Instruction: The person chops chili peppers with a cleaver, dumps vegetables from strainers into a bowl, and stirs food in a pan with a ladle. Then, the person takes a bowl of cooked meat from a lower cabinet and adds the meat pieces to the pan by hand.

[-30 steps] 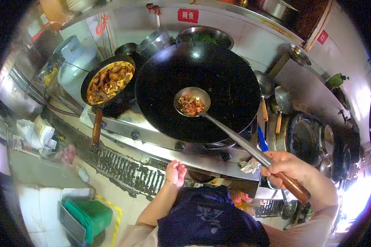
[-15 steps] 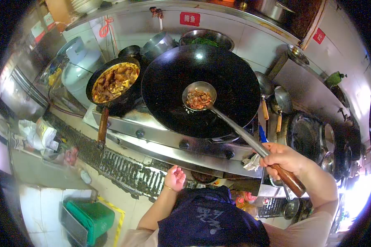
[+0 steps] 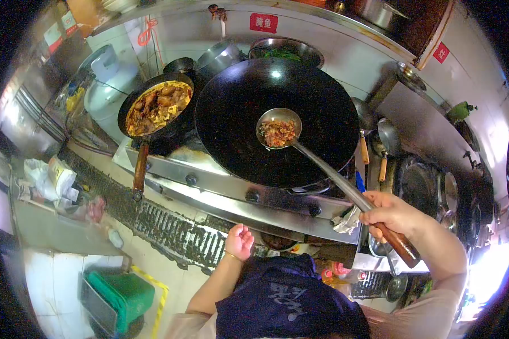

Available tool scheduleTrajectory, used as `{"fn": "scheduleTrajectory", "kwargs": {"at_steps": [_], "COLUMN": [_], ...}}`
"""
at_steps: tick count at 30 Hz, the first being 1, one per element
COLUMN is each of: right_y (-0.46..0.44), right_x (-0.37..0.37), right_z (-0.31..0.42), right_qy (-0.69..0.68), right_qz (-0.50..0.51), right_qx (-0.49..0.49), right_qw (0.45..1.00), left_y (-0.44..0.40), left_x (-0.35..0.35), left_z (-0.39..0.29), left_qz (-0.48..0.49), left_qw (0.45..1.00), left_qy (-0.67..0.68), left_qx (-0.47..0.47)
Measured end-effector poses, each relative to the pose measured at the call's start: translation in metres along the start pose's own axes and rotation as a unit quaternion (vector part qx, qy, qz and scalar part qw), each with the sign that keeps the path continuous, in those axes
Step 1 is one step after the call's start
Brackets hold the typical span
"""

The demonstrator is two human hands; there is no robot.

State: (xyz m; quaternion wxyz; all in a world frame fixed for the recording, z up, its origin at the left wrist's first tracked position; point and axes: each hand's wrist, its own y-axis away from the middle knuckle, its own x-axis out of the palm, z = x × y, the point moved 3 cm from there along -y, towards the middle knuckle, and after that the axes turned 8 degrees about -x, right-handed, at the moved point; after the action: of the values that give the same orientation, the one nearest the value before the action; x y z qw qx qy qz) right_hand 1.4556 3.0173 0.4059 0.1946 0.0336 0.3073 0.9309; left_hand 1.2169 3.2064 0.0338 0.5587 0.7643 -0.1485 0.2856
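My right hand is wrapped round the wooden end of a long-handled ladle. The ladle's round bowl is over the middle of a large black wok and holds chopped reddish-brown bits. Whether the bowl touches the wok, I cannot tell. Low in front of the stove, my left hand is loosely closed with its fingers curled and nothing in them. Left of the wok, a smaller pan with a wooden handle contains chunks of brown food and yellow pieces.
Behind the wok stands a metal bowl of greens. Several pans and ladles, one with a wooden handle, are at the right. The steel stove front has knobs. A gas cylinder is at the left and a green bin below.
The ladle's bowl has shifted slightly right and up within the wok, still carrying the chopped bits. My left hand stays almost where it was, fingers curled.
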Motion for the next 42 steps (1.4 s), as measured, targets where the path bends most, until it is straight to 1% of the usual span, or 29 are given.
{"fn": "scheduleTrajectory", "kwargs": {"at_steps": [1, 4, 7, 8, 17, 23, 27, 32, 36, 42], "right_y": [0.002, 0.008, 0.012, 0.012, 0.014, 0.011, 0.010, 0.010, 0.009, 0.013], "right_x": [0.001, 0.001, -0.002, -0.002, 0.007, 0.008, 0.009, 0.009, 0.007, 0.008], "right_z": [0.002, 0.005, 0.001, -0.001, -0.011, -0.010, -0.011, -0.008, -0.007, 0.000], "right_qy": [0.008, -0.036, -0.153, -0.171, -0.287, -0.287, -0.283, -0.275, -0.271, -0.266], "right_qz": [-0.006, 0.012, 0.037, 0.046, 0.091, 0.096, 0.078, 0.063, 0.065, 0.050], "right_qx": [-0.005, 0.003, 0.011, 0.012, 0.009, -0.001, 0.001, 0.001, -0.001, -0.012], "right_qw": [1.000, 0.999, 0.988, 0.984, 0.954, 0.953, 0.956, 0.959, 0.960, 0.962], "left_y": [0.001, 0.002, -0.008, -0.011, -0.016, -0.028, -0.028, -0.030, -0.036, -0.038], "left_x": [0.007, 0.031, 0.057, 0.065, 0.089, 0.089, 0.088, 0.087, 0.086, 0.088], "left_z": [-0.002, -0.011, -0.019, -0.021, -0.016, -0.015, -0.016, -0.019, -0.022, -0.024], "left_qz": [0.009, 0.044, 0.067, 0.044, 0.024, 0.009, 0.006, -0.025, -0.036, -0.047], "left_qw": [1.000, 0.997, 0.991, 0.991, 0.991, 0.990, 0.988, 0.985, 0.978, 0.977], "left_qy": [-0.010, -0.044, -0.081, -0.089, -0.104, -0.111, -0.124, -0.141, -0.166, -0.173], "left_qx": [0.016, 0.050, 0.086, 0.085, 0.082, 0.083, 0.089, 0.101, 0.118, 0.118]}}
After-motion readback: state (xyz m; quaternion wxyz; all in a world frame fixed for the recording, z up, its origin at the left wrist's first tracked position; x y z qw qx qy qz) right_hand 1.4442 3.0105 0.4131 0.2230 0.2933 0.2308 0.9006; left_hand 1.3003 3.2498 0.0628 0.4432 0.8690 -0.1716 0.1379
